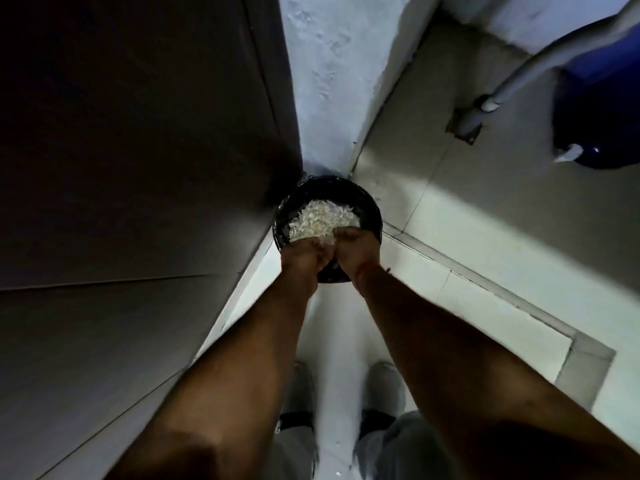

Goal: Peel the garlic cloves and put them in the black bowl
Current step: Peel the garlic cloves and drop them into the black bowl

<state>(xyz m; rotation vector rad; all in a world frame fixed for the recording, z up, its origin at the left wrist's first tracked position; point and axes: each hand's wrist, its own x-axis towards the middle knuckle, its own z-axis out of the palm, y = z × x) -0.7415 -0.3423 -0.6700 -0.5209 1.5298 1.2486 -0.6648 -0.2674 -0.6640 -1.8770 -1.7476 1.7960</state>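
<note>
Head cam, looking straight down, person standing. Both forearms reach fwd & down to a black bowl (363, 202) held out in front, above the floor (485, 271).

Bowl contents: heap of pale, flaky white bits (323, 220), papery; too blurred to tell skins from peeled cloves. Heap fills the mid/near part of the bowl; far inner wall bare & dark.

L hand (300, 258): at near-left rim, fingers curled over the edge into the bowl, fingertips touching the white bits. Grips the rim.
R hand (356, 247): at near-right rim, fingers curled over the edge likewise, knuckles up. Grips the rim. Hands nearly touch each other at the bowl's near side.

Surroundings: dark door/panel (138, 168) on the left, pale rough wall (332, 81) ahead, tiled floor right. Grey pipe (526, 71) & blue container (595, 109) top right, well apart from bowl. Two shoes (384, 386) visible below, btw the arms
</note>
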